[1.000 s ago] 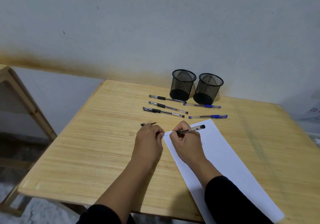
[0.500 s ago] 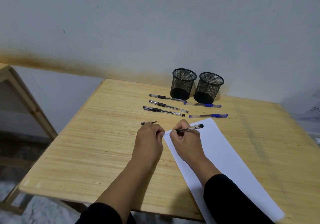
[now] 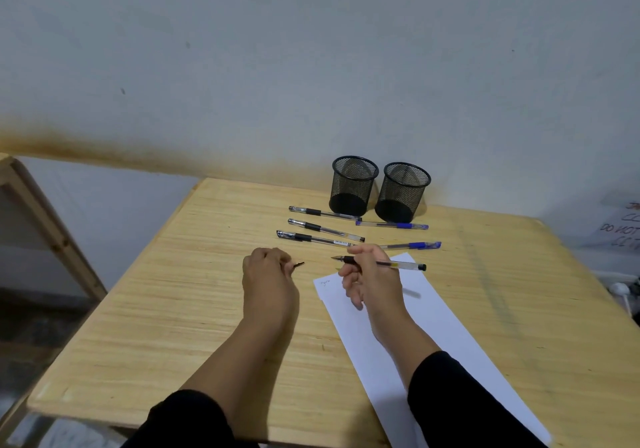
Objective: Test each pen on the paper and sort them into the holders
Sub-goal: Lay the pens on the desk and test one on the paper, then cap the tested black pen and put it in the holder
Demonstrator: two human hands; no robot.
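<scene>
My right hand [image 3: 372, 279] grips an uncapped black pen [image 3: 401, 265], lifted off the white paper [image 3: 433, 336], its tip pointing left. A small scribble [image 3: 325, 282] marks the paper's top left corner. My left hand [image 3: 268, 279] is closed on the pen's black cap [image 3: 298, 264], whose clip sticks out to the right. Three black pens [image 3: 320, 229] lie in a row behind my hands, and two blue pens [image 3: 410, 245] lie to their right. Two empty black mesh holders [image 3: 354, 184] [image 3: 403, 191] stand side by side at the back.
The wooden table [image 3: 207, 309] ends at a wall behind the holders. A wooden frame [image 3: 41, 219] stands off the left edge. At the far right lie a sheet with writing [image 3: 620, 229] and a white object [image 3: 620, 290].
My right hand has lifted the pen off the paper, leaving a scribble. My left hand has drawn away to the left, off the paper's corner.
</scene>
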